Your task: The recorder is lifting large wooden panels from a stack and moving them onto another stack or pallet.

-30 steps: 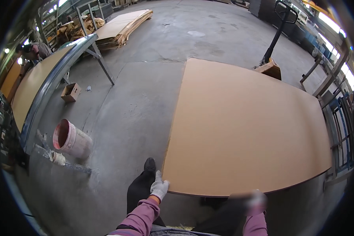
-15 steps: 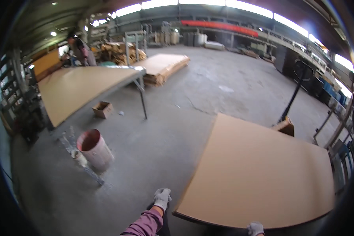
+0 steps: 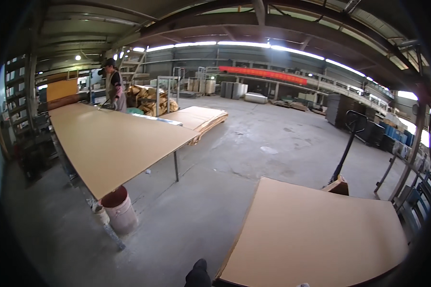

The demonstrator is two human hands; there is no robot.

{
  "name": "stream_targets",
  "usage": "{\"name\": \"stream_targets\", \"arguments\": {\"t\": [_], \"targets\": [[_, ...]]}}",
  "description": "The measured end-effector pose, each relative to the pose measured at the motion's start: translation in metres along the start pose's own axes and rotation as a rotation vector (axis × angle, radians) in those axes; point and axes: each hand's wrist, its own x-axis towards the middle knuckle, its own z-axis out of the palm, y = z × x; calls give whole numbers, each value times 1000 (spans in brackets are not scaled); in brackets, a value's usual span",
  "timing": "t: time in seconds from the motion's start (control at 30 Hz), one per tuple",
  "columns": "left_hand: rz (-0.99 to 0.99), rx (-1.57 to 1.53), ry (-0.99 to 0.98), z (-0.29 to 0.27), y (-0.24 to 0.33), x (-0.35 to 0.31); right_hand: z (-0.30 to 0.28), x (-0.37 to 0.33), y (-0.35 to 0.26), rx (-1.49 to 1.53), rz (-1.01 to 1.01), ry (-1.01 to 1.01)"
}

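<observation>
A large flat brown board (image 3: 316, 234) lies at my lower right, its near edge running along the bottom of the picture. Just the grey tip of my gloved right hand (image 3: 302, 285) shows at that near edge; its fingers are cut off by the frame. My left hand is out of view. Left of the board's near corner, a dark rounded shape (image 3: 198, 274), perhaps my shoe or knee, comes in from below. Another wide brown board (image 3: 115, 143) rests on a table at the left, its near corner reaching out over a bucket (image 3: 121, 213).
A co-worker (image 3: 115, 88) stands at that table's far side. Beyond it lies a low stack of brown sheets (image 3: 196, 117). A pallet jack handle (image 3: 349, 148) rises behind my board, and a metal rack (image 3: 414, 198) stands at the right. Grey concrete floor (image 3: 187, 225) lies between.
My view has tilted up. My left hand has left the frame, and my right hand has nearly done so. The left table's board has slid nearer, now covering the small carton and part of the bucket.
</observation>
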Motion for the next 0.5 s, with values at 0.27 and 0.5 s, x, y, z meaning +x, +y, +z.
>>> {"name": "stream_targets", "arguments": {"t": [0.27, 0.5], "targets": [[-128, -2043, 487, -393, 11, 200, -31, 26, 6, 361, 249, -525], [150, -1813, 294, -402, 99, 302, -85, -6, -13, 366, 233, -490]]}}
